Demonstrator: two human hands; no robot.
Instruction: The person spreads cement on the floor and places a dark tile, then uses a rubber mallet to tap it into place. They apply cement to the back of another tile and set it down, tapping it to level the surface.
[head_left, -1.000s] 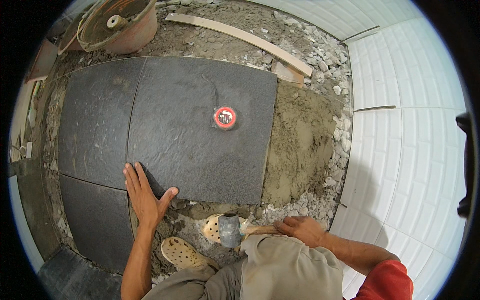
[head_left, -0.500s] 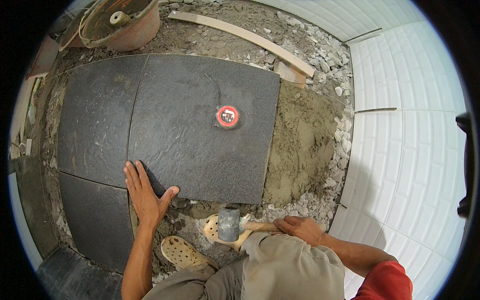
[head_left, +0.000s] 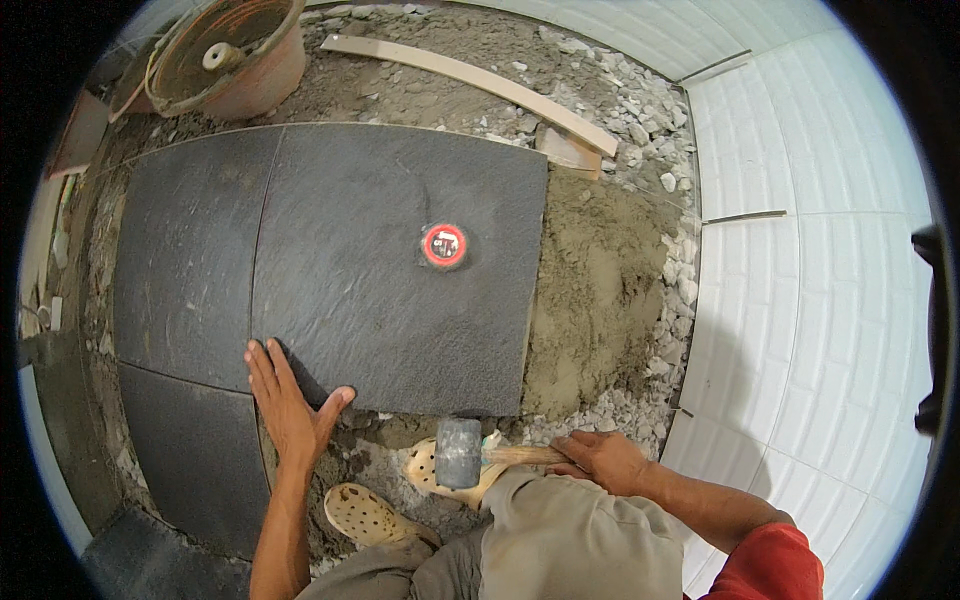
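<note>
My left hand [head_left: 290, 410] lies flat with its fingers spread on the near left corner of a large dark grey floor tile [head_left: 400, 310], the fingertips by the joint with the neighbouring tile [head_left: 185, 260]. In my right hand [head_left: 605, 460] is the wooden handle of a rubber mallet [head_left: 460, 453]. Its grey head hangs just off the tile's near edge, above my right shoe. A round red and black tape measure [head_left: 443, 245] rests on the tile, touched by neither hand.
Wet mortar [head_left: 595, 290] spreads along the tile's right edge, bordered by white rubble [head_left: 683, 290]. A wooden strip [head_left: 470, 80] lies beyond. Far left stands a mortar-stained bucket [head_left: 260, 75]. White tiled wall [head_left: 750, 300] bounds the right side. My cream clogs [head_left: 370, 513] are close below.
The view has shifted slightly, so the far things sit a little further left. My left hand stays on the tile, and the mallet remains in my right hand.
</note>
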